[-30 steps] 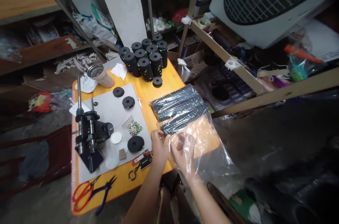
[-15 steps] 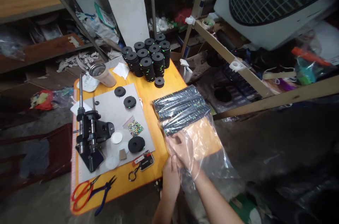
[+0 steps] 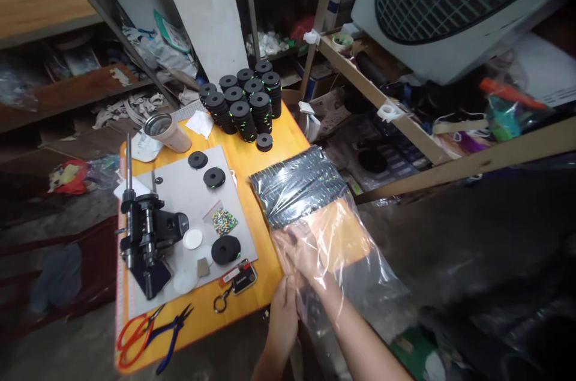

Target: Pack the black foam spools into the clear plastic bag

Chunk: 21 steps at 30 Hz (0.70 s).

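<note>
A clear plastic bag lies over the right side of the table, its mouth end hanging past the front edge. Rows of black foam spools with coloured pins lie packed side by side at its far end. My right hand is inside the bag, its fingers apart and reaching up against the near row; glare on the film partly hides the fingertips. My left hand pinches the bag's near left edge, just below my right wrist.
Several upright stacks of black spools stand at the back. A tumbler, a black metal jig, a pouch of coloured pins, loose spools, red-handled scissors and blue pliers occupy the left. A wooden frame borders the right.
My right hand has pressed toward the spools inside the bag, and its thumb-finger ring has flattened out. The rows look closer together. My left hand keeps its pinch. The view has shifted slightly.
</note>
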Each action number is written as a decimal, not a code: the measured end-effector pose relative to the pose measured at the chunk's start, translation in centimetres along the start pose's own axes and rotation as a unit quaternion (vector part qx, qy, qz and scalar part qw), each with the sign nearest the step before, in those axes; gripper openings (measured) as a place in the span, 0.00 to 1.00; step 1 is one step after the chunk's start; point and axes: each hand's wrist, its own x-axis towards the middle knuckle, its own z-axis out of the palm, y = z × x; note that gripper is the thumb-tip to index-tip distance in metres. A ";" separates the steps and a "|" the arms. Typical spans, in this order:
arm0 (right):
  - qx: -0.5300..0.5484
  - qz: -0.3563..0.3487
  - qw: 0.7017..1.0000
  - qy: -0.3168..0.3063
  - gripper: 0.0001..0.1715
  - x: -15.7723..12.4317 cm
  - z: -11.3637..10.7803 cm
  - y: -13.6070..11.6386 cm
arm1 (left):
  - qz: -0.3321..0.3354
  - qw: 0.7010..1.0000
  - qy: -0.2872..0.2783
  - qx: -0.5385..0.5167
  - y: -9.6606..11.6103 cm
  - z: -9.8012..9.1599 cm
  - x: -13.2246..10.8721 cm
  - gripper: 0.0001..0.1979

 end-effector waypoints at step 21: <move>-0.162 -0.120 0.979 0.009 0.12 4.3 -6.0 5.8 | -0.018 0.986 0.096 0.138 -0.5 -2.0 -0.9 0.24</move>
